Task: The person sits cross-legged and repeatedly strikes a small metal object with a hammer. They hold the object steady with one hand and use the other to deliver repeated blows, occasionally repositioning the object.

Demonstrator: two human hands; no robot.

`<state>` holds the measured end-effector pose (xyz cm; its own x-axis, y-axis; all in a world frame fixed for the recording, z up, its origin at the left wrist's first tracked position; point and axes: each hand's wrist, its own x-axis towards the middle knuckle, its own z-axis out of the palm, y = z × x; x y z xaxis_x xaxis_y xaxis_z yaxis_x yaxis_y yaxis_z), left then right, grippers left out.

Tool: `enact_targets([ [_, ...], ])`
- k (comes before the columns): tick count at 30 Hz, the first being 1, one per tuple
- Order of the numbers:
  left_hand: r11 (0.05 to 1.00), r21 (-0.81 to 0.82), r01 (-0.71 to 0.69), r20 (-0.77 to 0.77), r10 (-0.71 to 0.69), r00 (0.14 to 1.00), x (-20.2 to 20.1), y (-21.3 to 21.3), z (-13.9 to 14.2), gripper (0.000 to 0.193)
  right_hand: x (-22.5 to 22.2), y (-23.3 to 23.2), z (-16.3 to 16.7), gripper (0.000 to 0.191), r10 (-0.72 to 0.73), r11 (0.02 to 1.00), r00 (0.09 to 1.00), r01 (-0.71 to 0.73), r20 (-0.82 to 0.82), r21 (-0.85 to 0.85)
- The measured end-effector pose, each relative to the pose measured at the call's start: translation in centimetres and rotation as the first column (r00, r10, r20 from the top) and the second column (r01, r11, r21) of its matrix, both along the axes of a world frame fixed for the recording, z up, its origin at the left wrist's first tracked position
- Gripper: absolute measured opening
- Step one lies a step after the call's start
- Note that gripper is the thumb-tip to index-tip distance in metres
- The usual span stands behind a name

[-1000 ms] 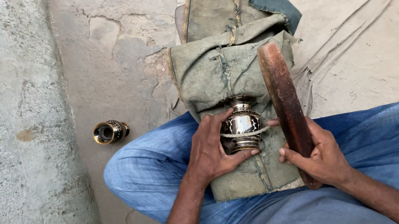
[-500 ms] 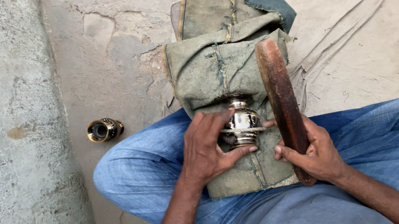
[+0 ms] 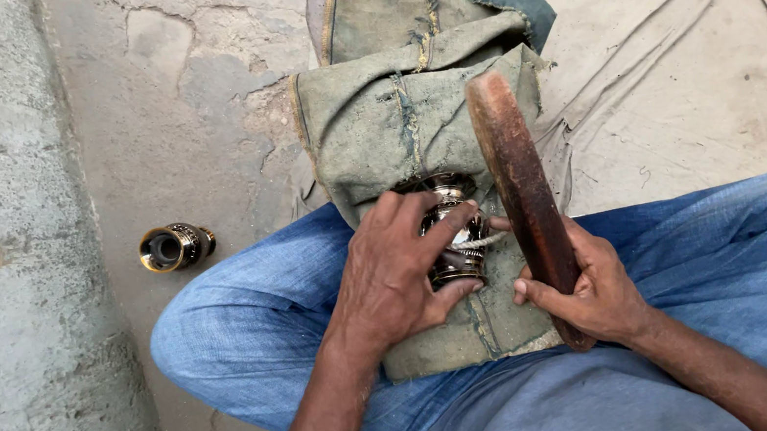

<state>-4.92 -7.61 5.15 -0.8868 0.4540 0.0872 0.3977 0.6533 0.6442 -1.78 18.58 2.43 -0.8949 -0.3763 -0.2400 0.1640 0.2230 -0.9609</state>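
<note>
Sitting on a folded olive cloth pad [image 3: 411,123] that covers the person's lap, a small metal pot [image 3: 453,232] is near the centre of the view, dark and shiny, with light engraved bands around its round body. No package, label or sign can be seen here. The left hand [image 3: 390,279] comes from 7 o'clock and wraps around the pot: its fingers [image 3: 444,227] lie over the top and left side, the thumb [image 3: 449,298] presses below, so the pot is enclosed between them. The right hand [image 3: 591,292], from 5 o'clock, is closed around a long reddish-brown wooden bat [image 3: 521,197], which stands just right of the pot and points to 12 o'clock; whether it touches the pot I cannot tell. A second similar brass pot [image 3: 172,247] lies on its side on the concrete floor [image 3: 172,105] at 9 o'clock, well apart.
</note>
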Motion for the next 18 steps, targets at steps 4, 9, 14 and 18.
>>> enact_targets([
  [4,0.972,0.184,-0.146,-0.048,0.157,0.986,0.7,0.1,-1.7,0.092,0.1,0.2,-0.3,0.059,0.018,1.000,1.000,-0.018,-0.010,0.014],
  [9,0.935,0.261,-0.241,-0.014,0.253,0.967,2.6,-0.3,-3.7,0.089,-0.1,0.3,-0.4,0.059,0.004,0.998,1.000,-0.004,-0.001,0.070],
  [14,0.944,0.099,-0.314,0.197,0.291,0.936,2.2,-0.5,-3.7,0.086,-0.2,0.2,-0.3,0.064,0.006,0.999,0.999,-0.007,0.039,0.035],
  [18,0.940,0.230,-0.251,-0.060,0.272,0.961,2.5,-0.3,-2.1,0.078,0.0,-0.1,-0.1,0.066,-0.072,0.997,0.994,0.073,0.080,-0.009],
])
